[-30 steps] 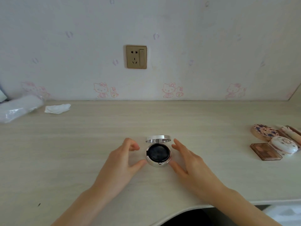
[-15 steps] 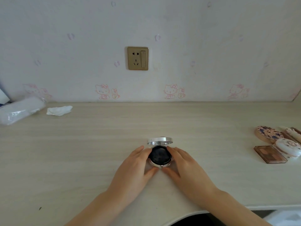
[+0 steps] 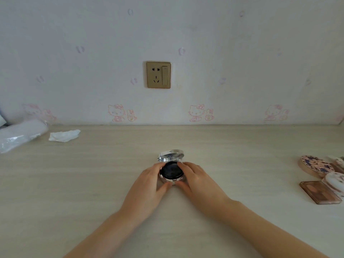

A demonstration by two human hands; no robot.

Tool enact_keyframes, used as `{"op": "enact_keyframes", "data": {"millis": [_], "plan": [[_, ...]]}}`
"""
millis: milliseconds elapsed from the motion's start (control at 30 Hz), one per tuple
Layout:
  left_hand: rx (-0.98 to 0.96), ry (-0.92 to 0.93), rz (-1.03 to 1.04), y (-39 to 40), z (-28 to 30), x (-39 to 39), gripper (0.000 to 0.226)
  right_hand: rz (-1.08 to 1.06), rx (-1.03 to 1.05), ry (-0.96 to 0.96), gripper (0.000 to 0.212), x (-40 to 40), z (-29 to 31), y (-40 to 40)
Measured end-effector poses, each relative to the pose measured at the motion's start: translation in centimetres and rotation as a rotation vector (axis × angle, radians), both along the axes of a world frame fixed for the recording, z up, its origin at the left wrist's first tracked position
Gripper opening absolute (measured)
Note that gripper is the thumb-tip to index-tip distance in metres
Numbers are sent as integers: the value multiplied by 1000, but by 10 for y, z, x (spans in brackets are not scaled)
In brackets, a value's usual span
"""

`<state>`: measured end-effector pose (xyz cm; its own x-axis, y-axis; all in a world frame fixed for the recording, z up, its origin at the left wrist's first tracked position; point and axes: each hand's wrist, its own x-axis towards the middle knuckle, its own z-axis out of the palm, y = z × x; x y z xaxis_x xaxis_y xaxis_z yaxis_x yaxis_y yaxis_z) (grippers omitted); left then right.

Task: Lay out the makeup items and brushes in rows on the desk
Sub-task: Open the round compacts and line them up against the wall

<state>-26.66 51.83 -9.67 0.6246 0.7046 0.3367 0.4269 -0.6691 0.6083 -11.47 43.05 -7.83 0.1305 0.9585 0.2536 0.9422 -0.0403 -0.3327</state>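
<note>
- Compact (image 3: 172,172), round and silver with a dark inside, sat at the middle of the pale wooden counter (image 3: 93,183), its mirrored lid (image 3: 170,155) propped open at the far side.
- The left hand (image 3: 149,185) gripped the compact's left side, fingers curled round its rim and thumb at the near edge.
- The right hand (image 3: 199,181) gripped the right side in the same way.
- Well apart at the right edge lay a floral round case (image 3: 314,165), a brown palette (image 3: 321,191) and a white case (image 3: 335,180), close together.
- At the far left lay a crumpled tissue (image 3: 64,135) beside a plastic-wrapped bundle (image 3: 20,134).
- A gold socket (image 3: 158,75) sat on the wall above.
</note>
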Motion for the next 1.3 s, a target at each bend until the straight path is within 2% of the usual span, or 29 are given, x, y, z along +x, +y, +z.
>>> {"op": "enact_keyframes", "data": {"millis": [333, 700, 933, 1300], "plan": [[49, 67, 24, 66, 0, 15, 48, -24, -38, 87, 59, 12, 0, 72], [113, 93, 36, 130, -2, 30, 46, -84, -62, 43, 59, 23, -6, 138], [132, 68, 33, 147, -3, 37, 44, -75, 0, 102, 55, 27, -9, 149], [135, 71, 79, 145, -4, 39, 46, -56, 53, 40, 48, 26, -11, 150]]}}
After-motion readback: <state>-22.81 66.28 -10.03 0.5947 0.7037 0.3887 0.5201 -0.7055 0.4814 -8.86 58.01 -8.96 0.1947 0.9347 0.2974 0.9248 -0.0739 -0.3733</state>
